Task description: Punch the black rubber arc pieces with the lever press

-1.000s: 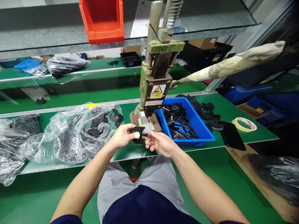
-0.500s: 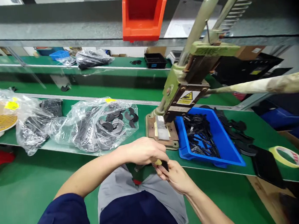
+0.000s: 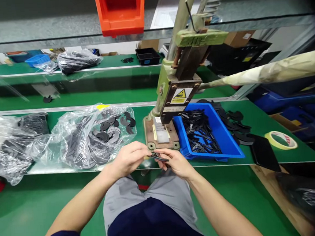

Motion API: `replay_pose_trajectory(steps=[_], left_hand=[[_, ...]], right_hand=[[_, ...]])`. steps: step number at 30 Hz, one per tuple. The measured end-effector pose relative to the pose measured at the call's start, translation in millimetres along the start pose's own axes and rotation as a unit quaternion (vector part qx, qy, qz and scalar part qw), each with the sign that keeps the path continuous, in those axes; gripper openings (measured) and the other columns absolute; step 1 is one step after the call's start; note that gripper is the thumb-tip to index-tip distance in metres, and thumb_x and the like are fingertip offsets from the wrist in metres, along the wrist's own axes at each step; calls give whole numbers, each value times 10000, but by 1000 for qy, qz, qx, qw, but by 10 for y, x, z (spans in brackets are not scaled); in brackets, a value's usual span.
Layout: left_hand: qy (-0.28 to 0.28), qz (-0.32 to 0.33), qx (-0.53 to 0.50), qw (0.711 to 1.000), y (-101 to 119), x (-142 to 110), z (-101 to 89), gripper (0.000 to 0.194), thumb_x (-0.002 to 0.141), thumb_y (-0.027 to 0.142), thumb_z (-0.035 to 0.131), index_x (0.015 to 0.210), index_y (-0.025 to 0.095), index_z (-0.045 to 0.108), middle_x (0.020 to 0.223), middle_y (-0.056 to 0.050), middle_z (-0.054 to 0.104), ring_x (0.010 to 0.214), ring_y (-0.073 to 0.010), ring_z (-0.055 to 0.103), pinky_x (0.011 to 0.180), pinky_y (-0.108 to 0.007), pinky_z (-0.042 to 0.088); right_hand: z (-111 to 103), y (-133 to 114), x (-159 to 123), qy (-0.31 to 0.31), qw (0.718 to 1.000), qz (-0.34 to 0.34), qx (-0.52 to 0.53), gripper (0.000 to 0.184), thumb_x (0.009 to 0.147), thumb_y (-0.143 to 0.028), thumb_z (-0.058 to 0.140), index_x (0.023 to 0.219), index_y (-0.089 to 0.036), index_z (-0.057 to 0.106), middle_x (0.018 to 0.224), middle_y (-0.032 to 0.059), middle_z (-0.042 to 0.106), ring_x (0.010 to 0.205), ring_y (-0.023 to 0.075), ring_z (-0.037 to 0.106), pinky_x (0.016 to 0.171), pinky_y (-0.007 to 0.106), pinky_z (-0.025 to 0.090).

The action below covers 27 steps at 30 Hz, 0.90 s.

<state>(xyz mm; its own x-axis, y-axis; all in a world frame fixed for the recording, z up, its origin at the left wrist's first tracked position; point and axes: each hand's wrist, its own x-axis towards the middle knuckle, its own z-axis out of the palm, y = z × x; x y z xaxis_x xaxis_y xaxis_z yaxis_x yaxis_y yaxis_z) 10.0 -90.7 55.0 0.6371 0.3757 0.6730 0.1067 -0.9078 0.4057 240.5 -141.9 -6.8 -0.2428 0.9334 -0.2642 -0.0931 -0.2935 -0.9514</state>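
Between my two hands, just in front of the hand press, is a small thin black plastic part (image 3: 160, 157). My left hand (image 3: 132, 157) pinches its left end with fingers closed. From the other side my right hand (image 3: 175, 162) grips it between thumb and fingers. The base (image 3: 164, 145) of the green hand press (image 3: 168, 84) lies right behind my fingertips, and a metal fixture block (image 3: 162, 135) sits on it. Fingers cover much of the part, so its full shape is hidden.
A blue bin (image 3: 229, 152) of black parts stands right of the press. Clear bags (image 3: 73, 140) of black curved pieces lie left. The press lever (image 3: 266, 68) reaches out to the right. Tape (image 3: 280, 140) and a black flat object (image 3: 264, 153) lie at right; an orange bin (image 3: 123, 27) hangs above.
My hands have risen toward the press base and drawn slightly apart, with the black part now turned edge-on between them. The camera view has shifted to the right.
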Motion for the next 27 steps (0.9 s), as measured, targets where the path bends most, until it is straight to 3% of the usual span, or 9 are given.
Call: replay_pose_trajectory(steps=[3,9,13,19,21,23,25,27], left_hand=[[22,60,74,995,17,-63,-55,244,951,113,513,1156,181,627,980,-110,724,958,-183,694,844,-323,589],[18,93,158,983,-81,-87,-163,257,907,83,597,1150,160,633,969,-103,744,997,-193,712,885,-327,605],[21,98,213,972,-271,-107,-212,187,907,88,596,1071,155,655,943,-92,743,970,-186,717,873,-314,611],[18,65,253,965,-670,-137,-346,217,931,108,547,1103,184,654,979,-92,745,997,-186,715,889,-325,604],[10,56,245,968,-771,-122,-399,224,934,107,544,1114,184,652,996,-99,748,1019,-190,713,901,-328,600],[-8,58,225,973,-823,-93,-439,225,937,108,546,1123,183,650,1001,-99,752,1040,-193,711,919,-333,597],[-22,77,205,975,-825,-58,-466,217,940,105,548,1120,175,647,995,-98,756,1038,-196,715,927,-337,600],[-30,100,193,976,-789,-34,-479,204,931,98,566,1113,151,642,988,-107,759,1027,-208,719,930,-348,604]], right_hand=[[-44,131,90,43,998,-12,-42,486,810,-547,667,1102,-159,658,681,-9,618,563,105,506,553,258,403],[-3,366,131,43,992,-13,-121,423,802,-566,644,913,-162,703,696,16,649,606,129,535,581,275,429],[-5,448,96,57,983,-20,-174,414,840,-550,611,974,-174,720,759,45,697,633,148,567,610,294,461],[-23,510,81,68,969,-48,-231,396,884,-536,559,961,-190,734,797,79,721,640,194,636,571,314,508],[6,418,55,61,960,-86,-259,318,910,-469,555,911,-207,735,770,63,718,642,192,655,583,310,531],[62,212,30,46,945,-169,-277,221,928,-357,559,881,-222,727,722,35,702,636,173,660,591,283,541],[136,-82,55,47,915,-282,-284,142,917,-233,578,928,-229,720,729,20,699,656,150,663,601,252,542],[204,-390,163,75,877,-362,-306,189,903,-154,584,1023,-232,708,833,33,723,757,149,686,692,260,567]])
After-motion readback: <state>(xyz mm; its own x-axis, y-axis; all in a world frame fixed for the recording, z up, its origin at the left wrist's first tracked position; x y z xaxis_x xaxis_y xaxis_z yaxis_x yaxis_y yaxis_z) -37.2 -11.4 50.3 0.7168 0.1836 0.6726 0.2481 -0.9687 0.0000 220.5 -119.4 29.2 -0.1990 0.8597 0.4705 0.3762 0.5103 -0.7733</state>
